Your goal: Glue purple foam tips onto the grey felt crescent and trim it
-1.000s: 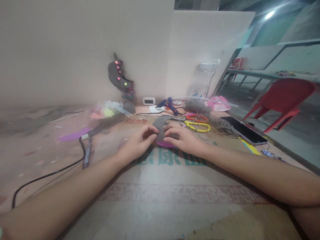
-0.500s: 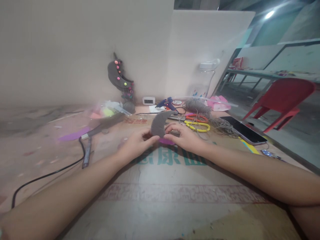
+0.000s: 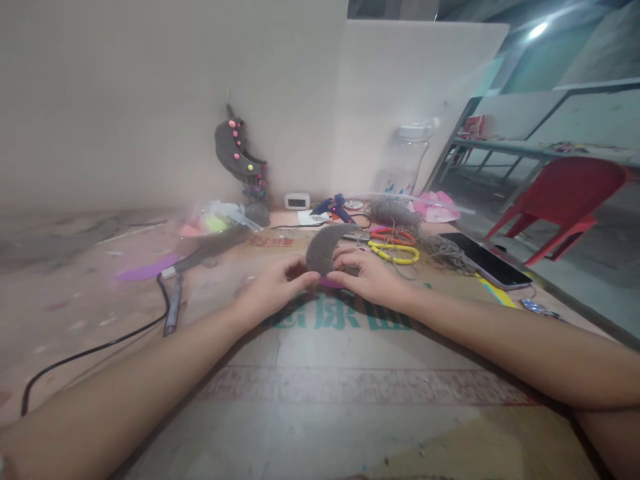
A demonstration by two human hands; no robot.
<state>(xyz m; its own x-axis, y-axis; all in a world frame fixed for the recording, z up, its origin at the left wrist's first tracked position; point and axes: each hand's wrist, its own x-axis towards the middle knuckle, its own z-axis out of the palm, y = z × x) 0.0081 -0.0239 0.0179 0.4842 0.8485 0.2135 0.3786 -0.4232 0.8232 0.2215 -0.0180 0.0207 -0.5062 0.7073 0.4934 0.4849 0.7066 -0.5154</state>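
Note:
A crescent shape wrapped in grey yarn [image 3: 323, 250] stands up between my two hands, above the printed cardboard. My left hand [image 3: 274, 285] pinches its lower left edge between thumb and fingers. On the other side, my right hand [image 3: 367, 277] grips the lower right part, its fingers curled behind and its thumb in front. A bit of purple material [image 3: 331, 282] shows just under the crescent, between the thumbs; whether it touches the crescent I cannot tell.
Behind my hands lie a blue glue gun [image 3: 336, 207], yellow-handled scissors [image 3: 397, 255], grey yarn [image 3: 447, 253] and a phone [image 3: 487, 260]. A bottle [image 3: 405, 160] stands farther back. A crescent with pompoms [image 3: 233, 148] hangs on the board. To the left are a marker [image 3: 173, 307] and a black cable [image 3: 95, 348].
The grey crescent has tilted and shifted slightly to the right between my fingers. Both hands keep hold of it and have barely moved.

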